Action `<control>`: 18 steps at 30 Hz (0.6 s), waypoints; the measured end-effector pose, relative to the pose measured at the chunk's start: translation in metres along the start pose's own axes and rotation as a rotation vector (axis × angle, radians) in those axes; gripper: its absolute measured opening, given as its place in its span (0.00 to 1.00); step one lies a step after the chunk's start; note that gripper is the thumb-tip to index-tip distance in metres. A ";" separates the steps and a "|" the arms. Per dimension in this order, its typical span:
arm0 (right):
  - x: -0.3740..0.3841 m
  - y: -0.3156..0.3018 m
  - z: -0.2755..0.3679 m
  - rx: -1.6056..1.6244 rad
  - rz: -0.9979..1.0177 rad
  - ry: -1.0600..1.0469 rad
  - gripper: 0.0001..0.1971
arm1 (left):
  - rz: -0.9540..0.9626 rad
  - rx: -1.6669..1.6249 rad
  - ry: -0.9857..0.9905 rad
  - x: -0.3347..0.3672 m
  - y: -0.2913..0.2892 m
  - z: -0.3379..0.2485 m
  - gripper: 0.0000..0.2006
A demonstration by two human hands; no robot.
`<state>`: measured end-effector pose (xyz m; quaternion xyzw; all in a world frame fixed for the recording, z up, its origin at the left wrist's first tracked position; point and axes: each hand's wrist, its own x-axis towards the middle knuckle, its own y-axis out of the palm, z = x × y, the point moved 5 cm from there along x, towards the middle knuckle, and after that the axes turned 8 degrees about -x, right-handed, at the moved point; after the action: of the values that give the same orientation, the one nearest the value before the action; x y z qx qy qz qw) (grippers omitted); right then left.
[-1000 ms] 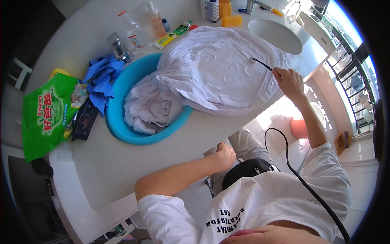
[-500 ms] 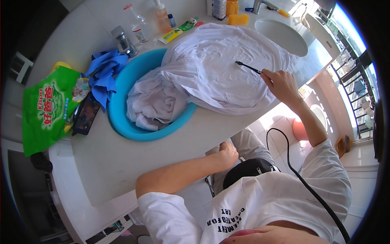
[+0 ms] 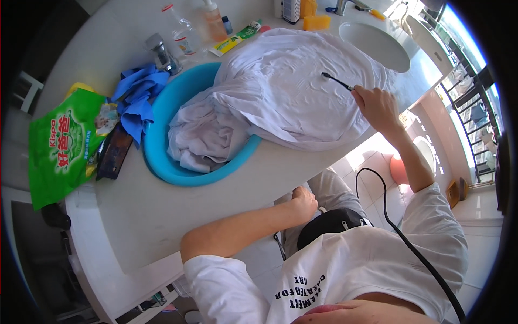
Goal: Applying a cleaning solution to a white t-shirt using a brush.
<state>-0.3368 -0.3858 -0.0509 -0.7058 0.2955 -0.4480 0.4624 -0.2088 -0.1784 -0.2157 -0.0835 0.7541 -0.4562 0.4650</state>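
Observation:
A wet white cloth [image 3: 291,86], seemingly a garment, lies spread over the counter, and its bunched end sits in a blue basin [image 3: 156,156]. My right hand [image 3: 377,109] is closed around the handle of a black toothbrush [image 3: 339,81], whose head rests on or just over the wrinkled fabric. Away from the cloth, my left hand [image 3: 305,205] is curled at the counter's front edge, by my lap. Its fingers are partly hidden, and nothing shows in them.
Blue gloves [image 3: 139,97], a green bag [image 3: 65,146] and a dark phone [image 3: 115,154] lie left of the basin. Behind stand a faucet [image 3: 162,54], a clear bottle [image 3: 183,38], a pump bottle [image 3: 214,24] and a toothpaste-like tube [image 3: 236,39]. An oval sink [image 3: 375,46] is at far right.
My right hand and the toothbrush have shifted slightly right and away from me across the cloth. My left hand has stayed nearly where it was.

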 end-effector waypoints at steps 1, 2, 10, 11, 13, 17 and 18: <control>-0.012 0.000 0.016 -0.034 -0.001 -0.044 0.15 | -0.014 0.007 0.005 0.002 0.003 0.000 0.16; -0.018 -0.006 0.023 0.009 0.046 -0.103 0.14 | -0.025 0.019 0.017 0.001 0.004 -0.001 0.16; -0.009 0.003 0.007 -0.076 0.005 -0.045 0.13 | -0.020 0.022 0.019 0.003 0.002 0.002 0.19; -0.015 -0.008 0.021 0.015 0.096 -0.096 0.13 | 0.013 0.020 0.009 0.003 0.006 0.001 0.19; -0.008 -0.022 0.015 0.112 0.077 -0.103 0.13 | -0.004 0.037 0.009 0.001 0.005 0.000 0.19; 0.009 -0.002 -0.006 0.045 0.006 0.028 0.14 | -0.036 -0.002 0.050 -0.003 0.003 0.000 0.19; -0.002 -0.002 0.003 0.015 0.028 0.011 0.14 | -0.039 -0.005 0.040 -0.001 0.001 0.001 0.19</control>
<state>-0.3345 -0.3823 -0.0498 -0.6957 0.3043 -0.4475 0.4724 -0.2072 -0.1775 -0.2156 -0.0902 0.7626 -0.4650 0.4405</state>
